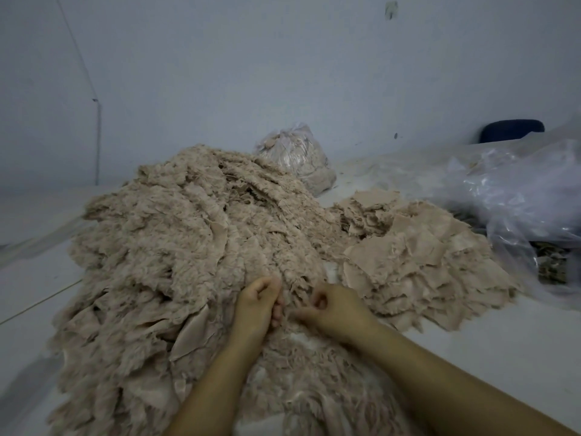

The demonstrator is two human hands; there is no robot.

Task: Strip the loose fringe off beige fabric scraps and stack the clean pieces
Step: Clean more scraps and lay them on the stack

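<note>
Both hands sit close together, left hand [256, 305] and right hand [334, 308] curled, pinching fringe on the big scrap heap [188, 240]; clean stack [418, 256] lies just right.

Pale wall [283, 58] — white floor [471, 341]

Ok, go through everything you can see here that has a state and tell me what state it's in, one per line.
Left hand: fingers curled, gripping fringed fabric.
Right hand: fingers curled, pinching fringe.
Fringed scrap heap: large, loose, unstripped.
Clean pieces: lying in a rough, flat stack on the right.
Far plastic bag: stuffed full, bunched shut at the top.
Clear plastic sheeting: crumpled, loose.
</note>
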